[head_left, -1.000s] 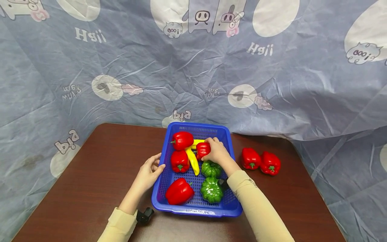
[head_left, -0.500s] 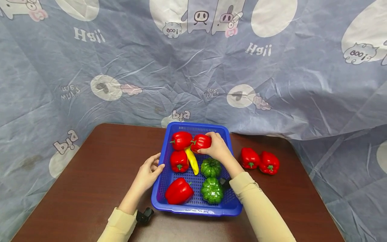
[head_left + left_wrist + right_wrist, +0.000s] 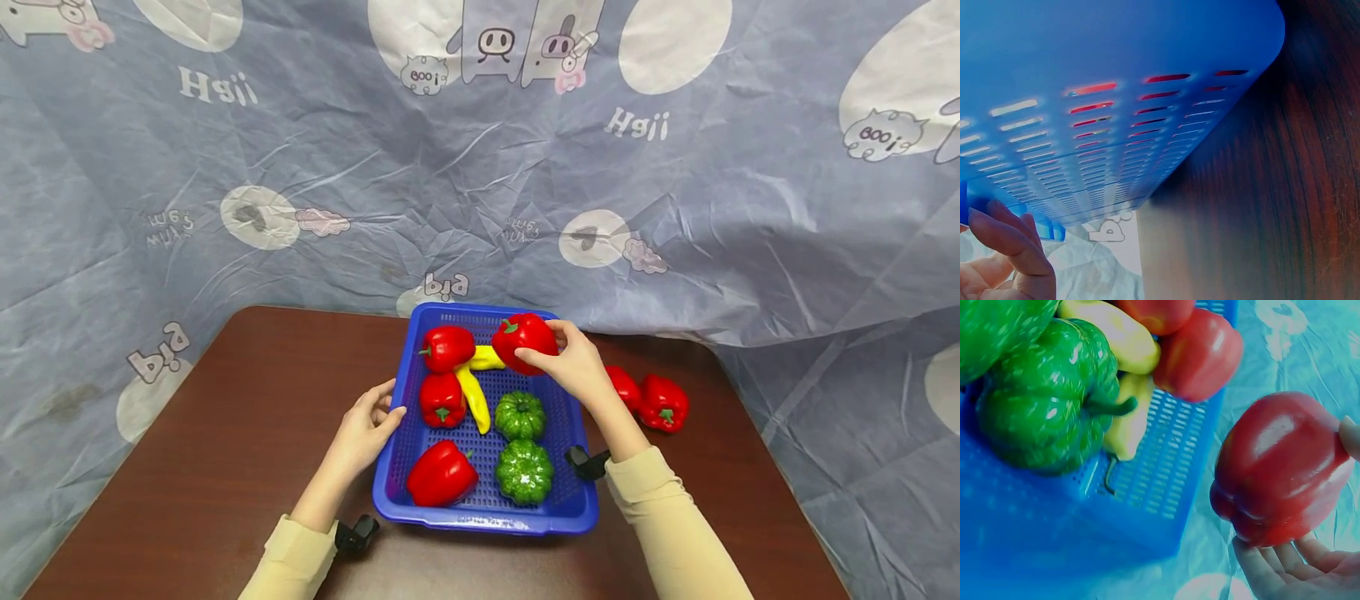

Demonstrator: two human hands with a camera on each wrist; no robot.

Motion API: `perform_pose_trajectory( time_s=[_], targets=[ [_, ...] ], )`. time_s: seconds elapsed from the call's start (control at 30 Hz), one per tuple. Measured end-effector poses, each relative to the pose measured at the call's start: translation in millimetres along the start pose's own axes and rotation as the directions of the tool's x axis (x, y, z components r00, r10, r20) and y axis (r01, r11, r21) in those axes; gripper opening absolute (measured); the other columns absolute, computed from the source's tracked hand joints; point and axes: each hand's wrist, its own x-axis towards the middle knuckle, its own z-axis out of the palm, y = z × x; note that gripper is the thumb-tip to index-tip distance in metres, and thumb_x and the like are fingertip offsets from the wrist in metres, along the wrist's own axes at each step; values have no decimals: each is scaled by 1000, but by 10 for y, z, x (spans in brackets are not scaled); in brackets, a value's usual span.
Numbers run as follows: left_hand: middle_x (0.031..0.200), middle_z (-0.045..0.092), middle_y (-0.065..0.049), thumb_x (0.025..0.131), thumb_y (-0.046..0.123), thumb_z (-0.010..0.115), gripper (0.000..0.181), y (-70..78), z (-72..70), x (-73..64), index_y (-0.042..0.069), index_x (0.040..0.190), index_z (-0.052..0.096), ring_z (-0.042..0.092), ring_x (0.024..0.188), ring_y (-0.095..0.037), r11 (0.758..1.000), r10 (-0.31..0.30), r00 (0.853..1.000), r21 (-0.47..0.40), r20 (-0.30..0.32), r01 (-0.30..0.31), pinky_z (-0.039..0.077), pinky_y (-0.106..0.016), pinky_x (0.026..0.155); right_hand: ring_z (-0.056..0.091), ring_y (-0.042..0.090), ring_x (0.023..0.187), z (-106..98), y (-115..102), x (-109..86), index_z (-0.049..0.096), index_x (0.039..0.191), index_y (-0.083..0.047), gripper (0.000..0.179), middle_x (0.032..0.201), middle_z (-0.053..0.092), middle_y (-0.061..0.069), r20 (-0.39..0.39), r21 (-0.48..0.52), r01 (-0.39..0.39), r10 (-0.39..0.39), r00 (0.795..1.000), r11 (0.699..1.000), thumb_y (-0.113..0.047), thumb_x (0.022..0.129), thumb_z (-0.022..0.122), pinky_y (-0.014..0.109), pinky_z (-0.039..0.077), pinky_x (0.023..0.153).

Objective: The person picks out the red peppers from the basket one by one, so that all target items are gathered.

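Note:
My right hand (image 3: 576, 360) grips a red bell pepper (image 3: 527, 340) above the far right part of a blue slotted basket (image 3: 491, 523). In the right wrist view, the thumb and fingers hold this pepper (image 3: 1282, 465) from opposite sides. At the basket's left rim, my left hand (image 3: 366, 429) holds on, its thumb by the rim and the other fingers outside the wall. Inside the basket lie red bell peppers (image 3: 442, 473), two long yellow peppers (image 3: 474, 402) touching one another, and two green ribbed pumpkins (image 3: 521, 415) along the right side.
Two more red bell peppers (image 3: 663, 404) lie together on the brown table (image 3: 270, 392), right of the basket; my right forearm partly covers one. A patterned grey-blue cloth (image 3: 420, 183) hangs behind the table. Each wrist wears a black camera (image 3: 585, 462).
My right hand has lifted the red bell pepper from among the basket's contents and moved right with it, uncovering the far yellow pepper. My left hand stays at the rim.

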Motion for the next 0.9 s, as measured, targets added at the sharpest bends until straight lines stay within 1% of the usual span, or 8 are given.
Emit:
perform_pose_trajectory(
  time_s=[0.13, 0.23, 0.33, 0.47, 0.57, 0.7, 0.83, 0.9],
  targets=[
    [110, 60, -18, 95, 12, 64, 52, 4, -6, 0, -1, 142, 48, 64, 74, -14, 1000, -10, 1000, 3, 7, 10, 50, -22, 66, 50, 35, 131, -177, 60, -104, 38, 147, -5, 83, 143, 49, 19, -14, 108, -47, 49, 999, 993, -45, 85, 74, 50, 47, 103],
    [110, 59, -18, 95, 12, 64, 52, 3, -9, 5, -1, 143, 47, 64, 75, -13, 1000, -14, 1000, 3, 10, 14, 50, -22, 66, 49, 35, 132, -319, 124, -180, 36, 149, -5, 84, 144, 48, 20, -31, 161, -67, 73, 997, 985, -45, 85, 74, 50, 45, 105],
    [111, 60, -17, 95, 12, 64, 52, -3, -6, 10, 0, 143, 47, 63, 75, -12, 1000, -11, 1000, 5, 8, 11, 50, -21, 67, 49, 35, 131, -442, 196, -247, 36, 148, -5, 83, 142, 49, 20, -70, 188, -63, 77, 995, 980, -44, 86, 73, 49, 43, 107],
    [110, 60, -18, 95, 11, 65, 52, -14, -2, 8, 0, 143, 47, 63, 74, -12, 1000, -10, 1000, 2, 6, 10, 50, -21, 66, 48, 34, 130, -551, 285, -349, 35, 150, -5, 81, 143, 48, 19, -117, 187, -65, 87, 989, 980, -44, 88, 71, 46, 43, 106],
    [110, 61, -18, 95, 11, 65, 52, -18, -2, 6, -1, 142, 48, 63, 73, -12, 1000, -10, 1000, -4, 6, 10, 50, -21, 66, 47, 32, 129, -604, 371, -429, 33, 151, -7, 79, 144, 47, 17, -136, 174, -93, 117, 984, 980, -44, 90, 69, 33, 45, 100],
    [109, 60, -18, 94, 10, 65, 51, -17, -1, 10, -1, 142, 48, 63, 73, -12, 1000, -3, 1000, -7, 4, 3, 50, -21, 66, 48, 28, 127, -642, 519, -521, 34, 150, -8, 77, 143, 48, 16, -158, 167, -145, 171, 972, 975, -43, 91, 67, 14, 43, 86],
    [109, 60, -18, 94, 10, 65, 52, -11, -6, 11, -2, 142, 48, 62, 72, -11, 1000, -1, 1000, -13, 6, 1, 50, -20, 65, 48, 26, 125, -641, 702, -602, 33, 150, -6, 77, 143, 47, 17, -167, 170, -204, 232, 958, 964, -44, 92, 66, 9, 45, 76],
    [109, 59, -18, 95, 10, 65, 52, -6, -9, 10, -2, 142, 47, 62, 72, -10, 1000, -3, 1000, -14, 9, 3, 50, -20, 65, 48, 27, 125, -634, 805, -643, 32, 150, -5, 78, 143, 46, 18, -170, 171, -231, 260, 951, 958, -44, 92, 66, 7, 44, 74]
  ],
)
